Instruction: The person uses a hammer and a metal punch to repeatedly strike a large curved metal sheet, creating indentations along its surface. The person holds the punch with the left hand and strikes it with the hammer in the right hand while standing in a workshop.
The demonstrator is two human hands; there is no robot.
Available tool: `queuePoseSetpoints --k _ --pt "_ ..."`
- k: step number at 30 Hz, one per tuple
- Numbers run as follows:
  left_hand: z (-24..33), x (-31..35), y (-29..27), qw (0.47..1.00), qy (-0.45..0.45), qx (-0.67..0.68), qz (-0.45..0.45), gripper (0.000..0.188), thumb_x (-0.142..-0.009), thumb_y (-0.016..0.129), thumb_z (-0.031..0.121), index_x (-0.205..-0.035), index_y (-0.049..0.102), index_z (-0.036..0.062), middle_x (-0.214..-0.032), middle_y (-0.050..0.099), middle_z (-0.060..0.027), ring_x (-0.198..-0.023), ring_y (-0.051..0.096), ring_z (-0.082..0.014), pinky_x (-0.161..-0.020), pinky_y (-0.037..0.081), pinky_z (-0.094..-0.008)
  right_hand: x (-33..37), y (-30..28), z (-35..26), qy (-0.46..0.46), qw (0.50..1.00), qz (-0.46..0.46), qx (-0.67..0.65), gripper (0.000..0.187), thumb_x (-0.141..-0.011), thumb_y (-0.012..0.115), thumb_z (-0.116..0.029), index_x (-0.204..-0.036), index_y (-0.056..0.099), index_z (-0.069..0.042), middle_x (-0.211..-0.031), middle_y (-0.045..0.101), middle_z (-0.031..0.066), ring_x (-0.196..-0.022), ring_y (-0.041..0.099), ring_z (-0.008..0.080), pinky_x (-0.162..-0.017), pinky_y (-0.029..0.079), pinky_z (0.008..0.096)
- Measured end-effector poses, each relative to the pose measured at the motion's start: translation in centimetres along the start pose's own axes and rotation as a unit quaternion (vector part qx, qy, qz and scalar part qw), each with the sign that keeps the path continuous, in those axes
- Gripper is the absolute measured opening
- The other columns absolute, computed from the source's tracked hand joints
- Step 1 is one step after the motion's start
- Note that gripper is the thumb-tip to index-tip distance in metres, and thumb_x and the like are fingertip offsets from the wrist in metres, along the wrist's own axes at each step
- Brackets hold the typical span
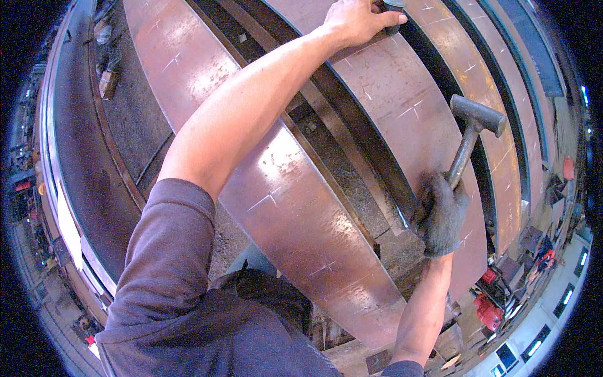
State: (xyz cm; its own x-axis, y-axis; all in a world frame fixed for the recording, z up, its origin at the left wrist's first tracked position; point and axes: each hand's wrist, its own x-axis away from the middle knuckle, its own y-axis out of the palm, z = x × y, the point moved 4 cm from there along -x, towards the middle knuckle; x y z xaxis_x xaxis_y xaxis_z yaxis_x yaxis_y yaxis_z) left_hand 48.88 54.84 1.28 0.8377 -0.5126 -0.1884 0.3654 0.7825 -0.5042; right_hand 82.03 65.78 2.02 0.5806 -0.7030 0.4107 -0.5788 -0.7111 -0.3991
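In my right hand (pixel 443 213), which wears a dark glove, is the handle of a steel hammer (pixel 480 116). Its head is raised over the marked steel beam (pixel 402 94), toward the right. My bare left hand (pixel 358 22) reaches far forward, to the upper end of that beam. Thumb and fingers close round a short, dark, round piece with a grey top (pixel 394 6), which is cut by the frame's upper edge; its kind cannot be made out. White cross-shaped chalk marks run along the beam. A second marked steel beam (pixel 314 232) lies below my left forearm.
More steel beams (pixel 496 151) lie side by side at right, with dark gaps between them. Another long steel member (pixel 88 144) stands at left. Red equipment (pixel 488 311) sits at the lower right. Dirt and scraps show on the floor (pixel 147 100).
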Motion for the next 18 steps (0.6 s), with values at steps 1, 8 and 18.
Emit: queuePoseSetpoints --k 1,8,18 --pt "-0.07 -0.01 0.01 1.000 0.005 -0.002 0.005 0.052 -0.090 0.075 0.046 -0.116 0.070 0.0006 -0.104 0.076 -0.0212 -0.100 0.073 -0.0349 -0.088 0.054 -0.0442 0.10 0.11 -0.20 0.000 1.000 -0.001 -0.003 0.019 -0.095 0.066 -0.024 -0.088 0.060 -0.007 -0.068 0.053 -0.0036 -0.057 0.045 0.0075 -0.050 0.036 0.0288" --pt "0.56 0.31 -0.27 1.000 -0.011 0.001 -0.020 0.053 -0.090 0.074 0.046 -0.118 0.070 0.0012 -0.107 0.075 -0.0213 -0.103 0.072 -0.0353 -0.090 0.054 -0.0435 0.06 -0.01 -0.10 0.000 1.000 -0.002 -0.004 0.020 -0.095 0.066 -0.025 -0.086 0.060 -0.008 -0.067 0.053 -0.0033 -0.056 0.046 0.0080 -0.049 0.036 0.0295" --pt "0.70 0.31 -0.19 1.000 -0.006 0.007 -0.016 0.051 -0.091 0.074 0.044 -0.120 0.070 0.0026 -0.108 0.076 -0.0204 -0.104 0.073 -0.0339 -0.091 0.054 -0.0428 -0.08 -0.41 0.47 -0.023 1.000 0.005 0.007 0.020 -0.094 0.067 -0.025 -0.089 0.062 -0.006 -0.068 0.054 -0.0030 -0.058 0.047 0.0080 -0.051 0.037 0.0296"
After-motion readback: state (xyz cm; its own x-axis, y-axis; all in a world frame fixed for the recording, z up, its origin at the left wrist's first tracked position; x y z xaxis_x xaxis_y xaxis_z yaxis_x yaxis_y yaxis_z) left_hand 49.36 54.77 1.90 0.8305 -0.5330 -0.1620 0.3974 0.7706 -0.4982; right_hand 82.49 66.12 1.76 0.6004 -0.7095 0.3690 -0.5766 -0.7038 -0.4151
